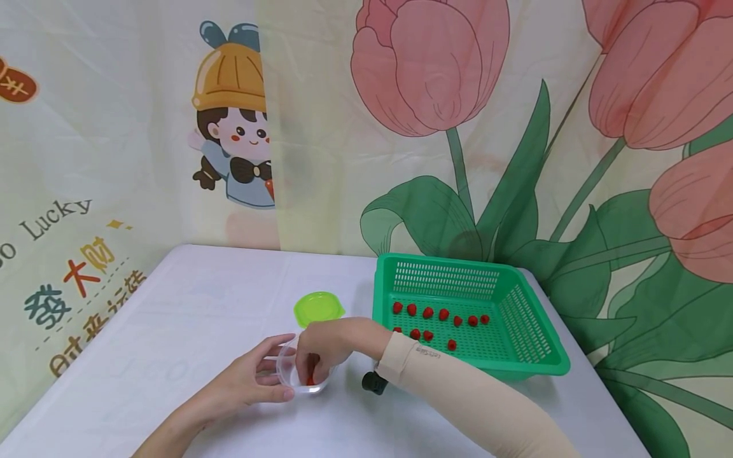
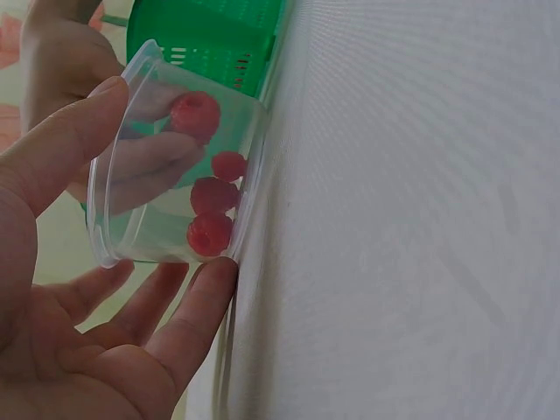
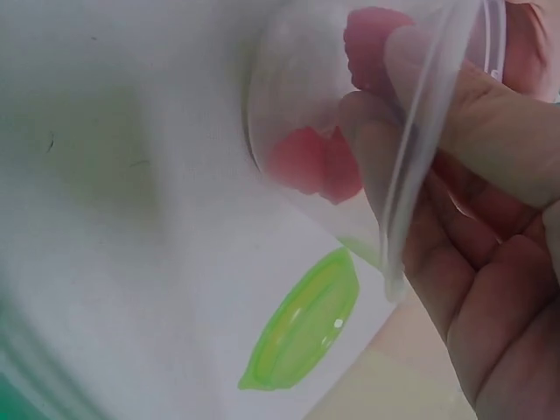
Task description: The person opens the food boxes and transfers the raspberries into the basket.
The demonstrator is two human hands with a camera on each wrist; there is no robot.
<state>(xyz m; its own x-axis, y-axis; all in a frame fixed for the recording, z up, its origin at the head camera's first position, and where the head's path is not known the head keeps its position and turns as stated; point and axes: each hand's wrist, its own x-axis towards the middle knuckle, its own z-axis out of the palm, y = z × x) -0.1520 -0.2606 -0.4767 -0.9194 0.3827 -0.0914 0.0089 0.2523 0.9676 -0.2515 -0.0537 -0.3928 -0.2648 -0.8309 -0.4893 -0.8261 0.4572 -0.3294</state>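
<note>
A clear plastic cup [image 2: 149, 210] stands on the white table, with several raspberries [image 2: 213, 195] at its bottom. My left hand [image 1: 252, 375] holds the cup from the left, thumb on one side and fingers on the other. Inside the cup, the fingers of my right hand [image 1: 326, 346] pinch one raspberry [image 3: 372, 48] above the others. Part of the cup is hidden by the right hand in the head view.
A green plastic basket [image 1: 535, 366] with more raspberries [image 1: 443, 314] in rows sits on the right. Just behind the cup lies a light green lid [image 1: 317, 308]. A small black object [image 1: 374, 383] shows under the right wrist.
</note>
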